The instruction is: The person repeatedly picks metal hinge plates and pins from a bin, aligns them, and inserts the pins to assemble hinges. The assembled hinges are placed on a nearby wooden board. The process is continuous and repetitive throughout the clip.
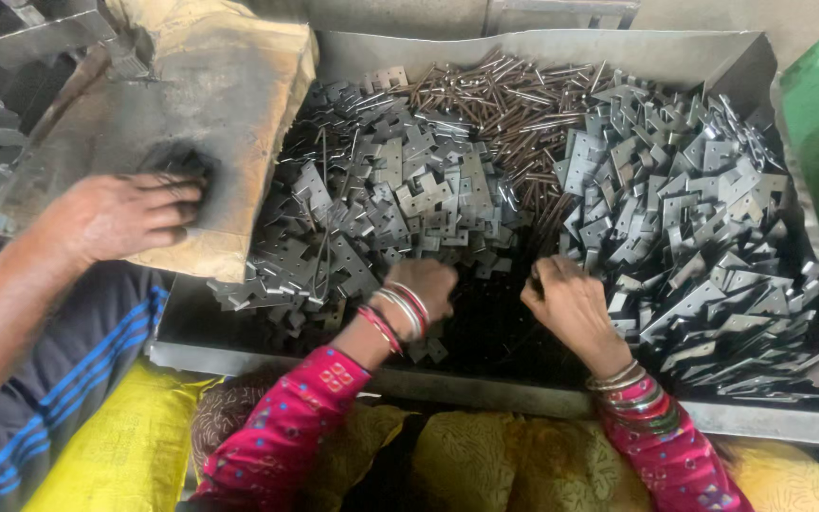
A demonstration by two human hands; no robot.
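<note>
Both hands, left (426, 287) and right (569, 296), curled, knuckles up.

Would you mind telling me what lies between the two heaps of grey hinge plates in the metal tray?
In the head view, a heap of thin brown metal pins lies between the left heap and the right heap.

left hand (426, 287): I see it curled on the near hinge plates (400, 194)
right hand (569, 301): beside the right-side pile (694, 228)
far: pins (514, 95)

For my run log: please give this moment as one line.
left hand: in hinge plates | right hand: beside right pile | pins: behind | tray
</note>
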